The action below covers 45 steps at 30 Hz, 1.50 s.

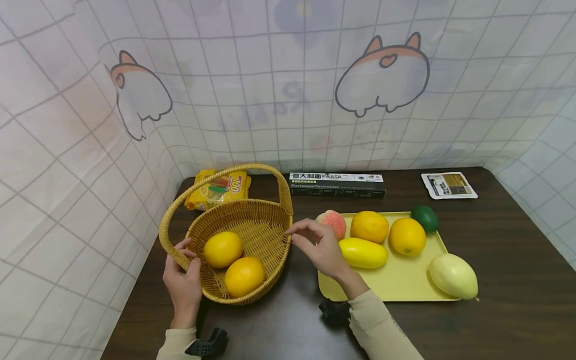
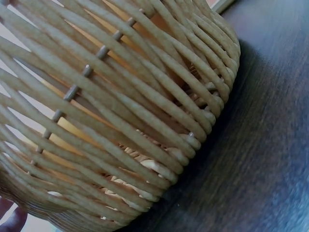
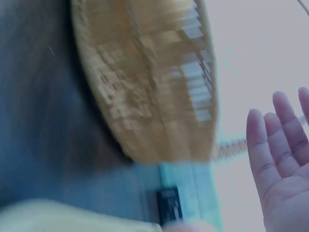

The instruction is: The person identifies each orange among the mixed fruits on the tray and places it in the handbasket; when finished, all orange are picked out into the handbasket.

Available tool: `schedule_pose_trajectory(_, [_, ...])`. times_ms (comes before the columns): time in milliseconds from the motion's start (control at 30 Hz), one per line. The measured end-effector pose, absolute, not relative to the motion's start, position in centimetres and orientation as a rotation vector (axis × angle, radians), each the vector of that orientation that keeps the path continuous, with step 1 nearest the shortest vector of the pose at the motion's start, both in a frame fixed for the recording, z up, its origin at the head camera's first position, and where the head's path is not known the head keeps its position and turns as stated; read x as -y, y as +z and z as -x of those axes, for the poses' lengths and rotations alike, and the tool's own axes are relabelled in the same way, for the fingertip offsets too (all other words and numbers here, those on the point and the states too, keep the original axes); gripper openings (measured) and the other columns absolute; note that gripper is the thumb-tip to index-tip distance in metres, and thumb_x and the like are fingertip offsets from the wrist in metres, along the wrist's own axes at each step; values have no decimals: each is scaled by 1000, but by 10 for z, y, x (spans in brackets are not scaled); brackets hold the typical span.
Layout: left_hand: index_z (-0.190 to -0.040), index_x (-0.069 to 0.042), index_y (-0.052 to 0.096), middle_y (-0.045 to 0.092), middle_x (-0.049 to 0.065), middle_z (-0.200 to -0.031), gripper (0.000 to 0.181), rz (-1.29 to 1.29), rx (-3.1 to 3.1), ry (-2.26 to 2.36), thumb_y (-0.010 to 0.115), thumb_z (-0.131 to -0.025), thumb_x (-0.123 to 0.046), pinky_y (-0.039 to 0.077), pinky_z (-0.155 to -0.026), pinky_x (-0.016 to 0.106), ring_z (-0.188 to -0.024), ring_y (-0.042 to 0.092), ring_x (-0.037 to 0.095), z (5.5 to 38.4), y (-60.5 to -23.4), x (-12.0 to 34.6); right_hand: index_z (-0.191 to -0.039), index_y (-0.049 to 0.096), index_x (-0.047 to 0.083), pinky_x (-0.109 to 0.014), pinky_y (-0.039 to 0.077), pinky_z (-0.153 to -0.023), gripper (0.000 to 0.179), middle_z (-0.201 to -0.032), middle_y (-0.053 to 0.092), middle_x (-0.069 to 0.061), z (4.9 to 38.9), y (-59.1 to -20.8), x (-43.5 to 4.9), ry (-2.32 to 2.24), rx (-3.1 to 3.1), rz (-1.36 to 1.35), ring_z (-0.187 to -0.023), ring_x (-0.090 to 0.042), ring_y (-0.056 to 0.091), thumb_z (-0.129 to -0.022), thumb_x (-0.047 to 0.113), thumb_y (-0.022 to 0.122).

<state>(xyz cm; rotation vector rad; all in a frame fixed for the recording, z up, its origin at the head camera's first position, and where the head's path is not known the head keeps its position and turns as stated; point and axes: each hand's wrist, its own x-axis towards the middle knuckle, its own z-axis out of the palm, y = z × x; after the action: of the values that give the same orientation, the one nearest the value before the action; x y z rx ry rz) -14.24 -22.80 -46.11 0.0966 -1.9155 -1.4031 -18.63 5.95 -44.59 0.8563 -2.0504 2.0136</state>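
Note:
A woven basket (image 1: 245, 295) with a tall arched handle stands on the left of the table. Two orange-yellow fruits, one farther back (image 1: 223, 249) and one nearer (image 1: 245, 277), lie inside it. My left hand (image 1: 183, 285) grips the basket at its left side, where the handle meets the rim. In the left wrist view the basket's woven wall (image 2: 111, 96) fills most of the picture. My right hand (image 1: 321, 247) hovers beside the basket's right rim, holding nothing. Its fingers (image 3: 285, 130) are extended in the right wrist view, where the basket is blurred.
A yellow tray (image 1: 396, 285) at right carries a peach (image 1: 332, 224), a long yellow fruit (image 1: 363, 253), two orange fruits, a green fruit (image 1: 425, 219) and a pale-yellow melon (image 1: 452, 276). Behind are a yellow packet (image 1: 238, 186), a pasta box (image 1: 337, 185) and a white pouch (image 1: 449, 185).

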Motion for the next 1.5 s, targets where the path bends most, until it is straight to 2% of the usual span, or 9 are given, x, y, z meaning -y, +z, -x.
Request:
schedule_pose_trajectory(133, [-85, 14, 56, 61, 28, -116, 5, -98, 1906, -1406, 52, -83, 14, 38, -88, 20, -111, 52, 39, 141, -460, 229, -107, 64, -3, -30, 54, -81, 15, -106, 63, -27, 196, -443, -85, 2006, 2092, -754, -90, -17, 65, -95, 1, 56])
schedule_pose_trajectory(367, [-86, 14, 56, 61, 27, -118, 5, -90, 1913, -1432, 53, -83, 13, 37, -82, 20, -108, 52, 40, 142, -461, 230, -111, 65, -2, -27, 51, -84, 19, -109, 67, -20, 196, -428, -124, 1834, 2276, -539, -95, -27, 63, -94, 4, 61])
schedule_pose_trajectory(567, [-87, 14, 55, 61, 27, -119, 5, -92, 1916, -1445, 53, -83, 12, 37, -81, 20, -107, 51, 39, 142, -462, 230, -114, 66, 1, -19, 49, -84, 21, -112, 68, -15, 203, -444, -158, 1702, 2242, -388, -96, -8, 61, -94, 8, 63])
schedule_pose_trajectory(733, [-85, 9, 55, 62, 27, -118, 5, -81, 1916, -1434, 53, -82, 12, 37, -83, 20, -108, 52, 40, 143, -463, 229, -110, 67, -4, -17, 49, -82, 19, -107, 68, -21, 203, -448, -183, 1691, 2061, -225, -91, -6, 63, -93, 1, 62])
schedule_pose_trajectory(1000, [-82, 1, 56, 62, 27, -116, 11, -70, 1904, -1411, 54, -81, 12, 38, -86, 19, -110, 53, 38, 144, -462, 231, -111, 66, -5, -15, 46, -86, 22, -102, 69, -1, 203, -446, -208, 1653, 2006, 38, -96, -4, 62, -95, 10, 61])
schedule_pose_trajectory(1200, [-84, 9, 56, 62, 27, -116, 7, -69, 1908, -1406, 53, -81, 15, 37, -87, 18, -112, 52, 40, 144, -461, 231, -121, 65, 0, -12, 44, -88, 31, -116, 68, -10, 203, -444, -212, 1597, 2162, 146, -102, -5, 60, -95, 17, 63])
schedule_pose_trajectory(1267, [-85, 12, 56, 62, 27, -116, 6, -70, 1911, -1404, 53, -81, 15, 37, -88, 18, -113, 52, 41, 144, -461, 231, -125, 63, 2, -17, 45, -93, 34, -122, 65, -14, 203, -442, -212, 1576, 2226, 125, -110, -11, 60, -95, 18, 64])
schedule_pose_trajectory(1400, [-86, 15, 55, 62, 28, -117, 5, -73, 1916, -1408, 54, -81, 15, 37, -88, 18, -114, 52, 41, 143, -461, 231, -127, 62, 2, -36, 44, -101, 37, -127, 63, -15, 201, -438, -209, 1522, 2314, 56, -121, -26, 57, -94, 18, 65])
schedule_pose_trajectory(1500, [-86, 14, 56, 62, 28, -116, 5, -78, 1918, -1406, 53, -81, 14, 37, -88, 18, -114, 52, 41, 143, -461, 230, -127, 62, 2, -46, 42, -102, 38, -127, 63, -15, 201, -437, -206, 1506, 2346, 13, -122, -30, 55, -93, 19, 66])
